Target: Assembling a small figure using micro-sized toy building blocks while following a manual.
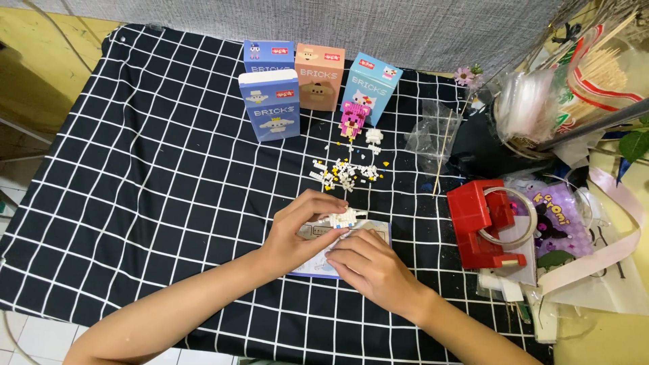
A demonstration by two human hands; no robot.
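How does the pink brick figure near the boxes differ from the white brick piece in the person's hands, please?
The pink brick figure stands untouched on the cloth; the white brick piece is pinched by the left hand, with the right hand close below it. The figure is pink, the piece white. Both are built of tiny bricks.

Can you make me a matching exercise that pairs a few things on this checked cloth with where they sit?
Things:
1. small pink brick figure
2. red plastic tape dispenser
3. loose pile of tiny white bricks
4. printed instruction sheet

Places:
A. under both hands
B. right edge of the black checked cloth
C. in front of the light blue cardboard box
D. between figure and hands

Pairs: 1-C, 2-B, 3-D, 4-A
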